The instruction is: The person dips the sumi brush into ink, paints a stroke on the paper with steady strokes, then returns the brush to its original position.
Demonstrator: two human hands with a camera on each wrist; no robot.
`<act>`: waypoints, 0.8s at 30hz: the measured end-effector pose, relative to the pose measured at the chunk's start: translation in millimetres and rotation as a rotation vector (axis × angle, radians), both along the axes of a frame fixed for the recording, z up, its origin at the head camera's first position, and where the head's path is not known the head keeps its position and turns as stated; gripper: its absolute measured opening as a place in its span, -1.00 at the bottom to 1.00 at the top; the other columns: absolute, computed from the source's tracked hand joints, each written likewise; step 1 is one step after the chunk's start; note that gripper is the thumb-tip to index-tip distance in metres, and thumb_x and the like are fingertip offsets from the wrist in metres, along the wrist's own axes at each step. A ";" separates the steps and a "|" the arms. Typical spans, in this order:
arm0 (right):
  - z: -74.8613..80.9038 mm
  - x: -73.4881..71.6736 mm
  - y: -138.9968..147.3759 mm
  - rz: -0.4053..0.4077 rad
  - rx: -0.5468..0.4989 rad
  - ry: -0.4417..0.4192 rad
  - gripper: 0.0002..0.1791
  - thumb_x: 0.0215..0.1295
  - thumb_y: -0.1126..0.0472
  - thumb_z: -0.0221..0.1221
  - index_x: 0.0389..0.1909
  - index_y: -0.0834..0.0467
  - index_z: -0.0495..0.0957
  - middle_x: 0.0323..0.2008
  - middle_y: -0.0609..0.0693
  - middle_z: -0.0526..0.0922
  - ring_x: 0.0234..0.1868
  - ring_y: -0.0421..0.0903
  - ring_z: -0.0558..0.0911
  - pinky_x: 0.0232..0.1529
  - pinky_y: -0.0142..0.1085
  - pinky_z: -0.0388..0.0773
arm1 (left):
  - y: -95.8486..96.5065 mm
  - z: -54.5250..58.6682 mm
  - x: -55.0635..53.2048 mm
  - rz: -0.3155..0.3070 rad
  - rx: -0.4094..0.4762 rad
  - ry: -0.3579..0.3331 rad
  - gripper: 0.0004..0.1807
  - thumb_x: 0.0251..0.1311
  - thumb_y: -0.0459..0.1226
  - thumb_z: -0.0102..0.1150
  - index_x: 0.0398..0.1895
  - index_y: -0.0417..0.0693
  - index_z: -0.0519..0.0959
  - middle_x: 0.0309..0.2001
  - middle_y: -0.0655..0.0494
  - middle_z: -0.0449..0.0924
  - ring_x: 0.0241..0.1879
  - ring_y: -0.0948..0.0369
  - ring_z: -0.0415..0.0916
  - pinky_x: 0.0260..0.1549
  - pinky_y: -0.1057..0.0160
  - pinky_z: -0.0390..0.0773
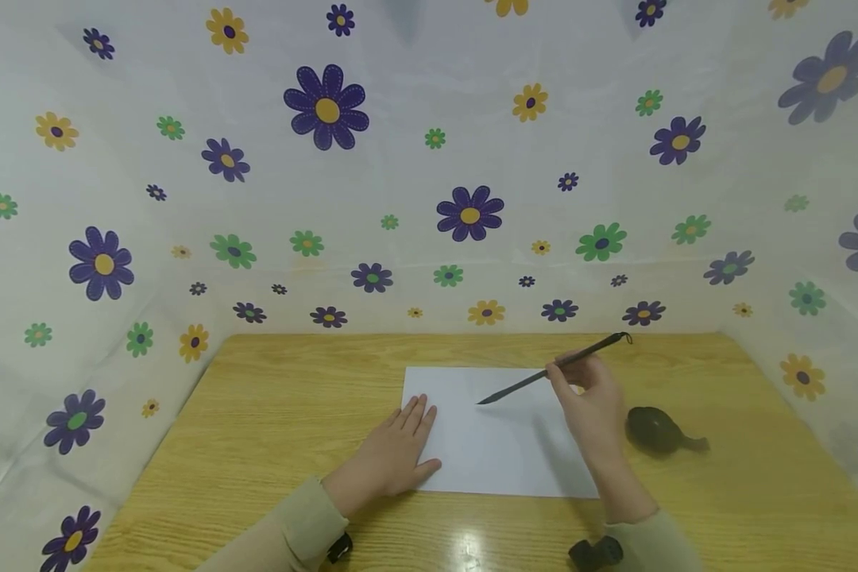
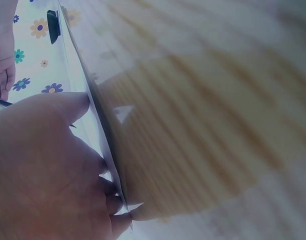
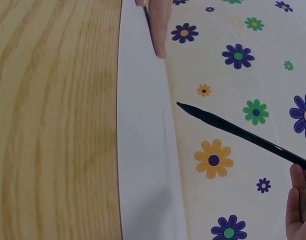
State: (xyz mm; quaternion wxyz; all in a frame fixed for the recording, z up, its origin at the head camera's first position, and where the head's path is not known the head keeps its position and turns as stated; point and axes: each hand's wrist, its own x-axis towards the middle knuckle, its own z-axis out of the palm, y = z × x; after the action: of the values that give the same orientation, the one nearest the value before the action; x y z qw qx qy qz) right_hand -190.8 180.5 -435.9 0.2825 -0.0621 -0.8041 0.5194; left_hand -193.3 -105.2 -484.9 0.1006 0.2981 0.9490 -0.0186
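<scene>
A white sheet of paper lies on the wooden table. My left hand rests flat across its left edge, fingers straight and thumb spread out. In my right hand, raised over the paper's right part, a dark writing brush is pinched between thumb and fingers. The brush slants, its pointed dark tip down and to the left over the sheet, its looped end up to the right. In the right wrist view, the tip of the brush shows apart from the paper. No marks show on the sheet.
Right of my right hand sits a dark, rounded vessel with a narrow projection pointing right. Bare wood of the table extends left of the paper. A white flower-printed sheet hangs behind the table and along both sides.
</scene>
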 end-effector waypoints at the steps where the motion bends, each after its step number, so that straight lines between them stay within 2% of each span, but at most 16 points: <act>1: -0.6 -0.4 -1.3 0.007 -0.007 0.009 -0.84 0.37 0.40 0.36 -0.09 0.35 0.66 -0.17 0.25 0.78 -0.31 -0.57 0.57 -0.16 -0.72 0.51 | -0.1 0.1 -0.2 -0.001 -0.001 0.004 -0.09 0.58 0.19 -0.06 0.71 -0.21 0.06 0.73 -0.20 -0.08 0.73 -0.07 -0.05 0.67 -0.05 0.14; 7: -4.8 -3.6 -8.3 0.047 -0.035 0.073 -0.84 0.31 0.48 0.37 -0.12 0.38 0.66 -0.21 0.29 0.79 -0.35 -0.58 0.57 -0.20 -0.73 0.53 | -0.5 0.6 -0.9 -0.008 -0.008 0.015 -0.09 0.58 0.20 -0.07 0.70 -0.21 0.07 0.73 -0.21 -0.07 0.72 -0.07 -0.04 0.67 -0.04 0.16; 24: -15.3 -7.9 -16.2 0.045 -0.011 0.073 -0.86 0.34 0.46 0.36 -0.13 0.35 0.65 -0.21 0.26 0.80 -0.33 -0.58 0.57 -0.18 -0.73 0.53 | -0.2 2.6 -0.3 -0.013 -0.007 0.021 -0.10 0.57 0.20 -0.05 0.70 -0.21 0.08 0.72 -0.20 -0.04 0.72 -0.06 -0.01 0.66 -0.05 0.19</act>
State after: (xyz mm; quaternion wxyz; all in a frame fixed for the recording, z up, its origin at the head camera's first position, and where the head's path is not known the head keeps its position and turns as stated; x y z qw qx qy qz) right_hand -198.7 164.3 -451.3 0.2995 -0.0263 -0.7914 0.5322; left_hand -193.6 -105.4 -482.3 0.0918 0.3034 0.9481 -0.0259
